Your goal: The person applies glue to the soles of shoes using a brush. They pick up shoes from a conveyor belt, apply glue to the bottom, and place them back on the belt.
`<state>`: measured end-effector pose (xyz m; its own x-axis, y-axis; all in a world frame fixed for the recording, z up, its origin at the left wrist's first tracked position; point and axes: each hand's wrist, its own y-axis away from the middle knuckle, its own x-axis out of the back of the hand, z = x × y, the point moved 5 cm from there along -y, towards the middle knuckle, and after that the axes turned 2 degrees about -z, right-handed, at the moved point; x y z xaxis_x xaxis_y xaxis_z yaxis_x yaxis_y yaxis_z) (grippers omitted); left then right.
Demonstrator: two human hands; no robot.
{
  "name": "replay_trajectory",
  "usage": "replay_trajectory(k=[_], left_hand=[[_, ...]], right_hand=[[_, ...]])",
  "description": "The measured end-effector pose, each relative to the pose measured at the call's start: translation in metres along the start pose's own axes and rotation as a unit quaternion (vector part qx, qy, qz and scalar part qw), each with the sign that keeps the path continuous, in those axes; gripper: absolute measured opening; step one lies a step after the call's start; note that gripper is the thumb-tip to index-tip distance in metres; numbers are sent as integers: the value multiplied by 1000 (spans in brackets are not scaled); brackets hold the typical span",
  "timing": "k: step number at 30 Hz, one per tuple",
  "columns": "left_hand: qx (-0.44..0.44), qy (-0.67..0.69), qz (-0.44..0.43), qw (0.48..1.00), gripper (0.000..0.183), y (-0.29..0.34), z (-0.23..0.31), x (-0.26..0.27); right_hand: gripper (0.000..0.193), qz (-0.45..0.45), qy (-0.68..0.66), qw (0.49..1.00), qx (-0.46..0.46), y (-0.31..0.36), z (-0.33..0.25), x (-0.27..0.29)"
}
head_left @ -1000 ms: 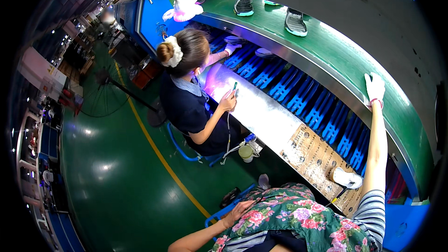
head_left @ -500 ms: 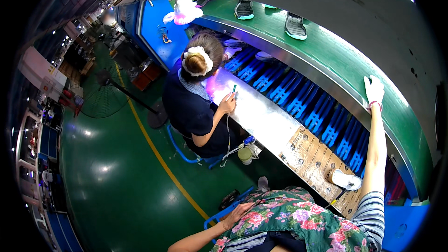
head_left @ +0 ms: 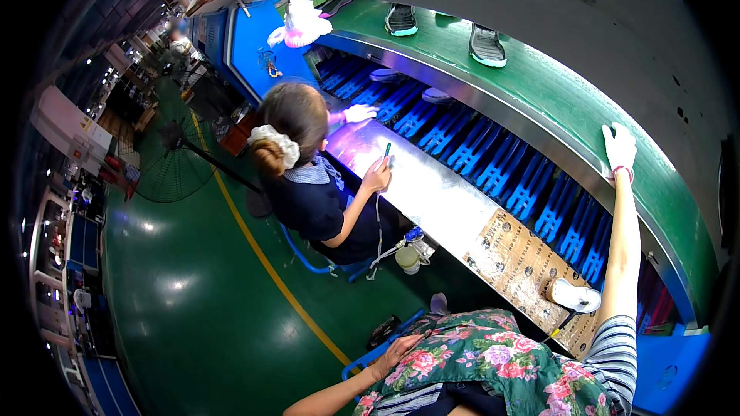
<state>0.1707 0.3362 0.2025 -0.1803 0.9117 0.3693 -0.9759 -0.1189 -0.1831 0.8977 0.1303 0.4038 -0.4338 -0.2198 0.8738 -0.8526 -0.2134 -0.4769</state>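
My right hand (head_left: 619,146), in a white glove, lies on the edge of the green conveyor belt (head_left: 566,92) with its fingers apart and nothing in them. Below that arm, a white rounded thing (head_left: 576,296) with a tan end and a black and yellow piece attached rests on the printed brown sheet (head_left: 518,256); its kind is unclear. My left hand (head_left: 397,356) is bare and lies on the floral apron (head_left: 478,354) over my lap, fingers stretched out. On the belt's far part stand two dark shoe soles with pale rims, the nearer sole (head_left: 487,46) and the farther sole (head_left: 401,20).
A co-worker (head_left: 308,185) sits to the left at the metal shelf (head_left: 432,185), holding a green pen-like tool (head_left: 387,151). Blue slats (head_left: 466,150) run between shelf and belt. A lamp (head_left: 301,25) hangs above; a pale green pot (head_left: 408,260) stands below.
The co-worker has leaned back to the left, and their gloved hand has drawn back from the slats toward the shelf. My own hands stay where they were.
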Motion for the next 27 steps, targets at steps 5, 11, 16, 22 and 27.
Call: replay_trajectory(k=[5, 11, 16, 22, 27], left_hand=[[-3, -12, -6, 1000, 52, 6, -19, -7], [-1, -21, 7, 1000, 51, 1, -13, 0], [-6, -17, 1, 1000, 51, 1, -12, 3], [-12, -26, 5, 1000, 51, 3, -15, 0], [-22, -42, 14, 999, 50, 6, -19, -4]], right_hand=[[51, -11, -3, 1000, -6, 0, -2, 2], [52, -15, 1, 1000, -9, -1, 2, -2], [52, -20, 2, 1000, -16, -2, 3, -2], [52, -19, 1, 1000, -14, -2, 1, -3], [52, -14, 9, 1000, -6, -4, 6, -3]])
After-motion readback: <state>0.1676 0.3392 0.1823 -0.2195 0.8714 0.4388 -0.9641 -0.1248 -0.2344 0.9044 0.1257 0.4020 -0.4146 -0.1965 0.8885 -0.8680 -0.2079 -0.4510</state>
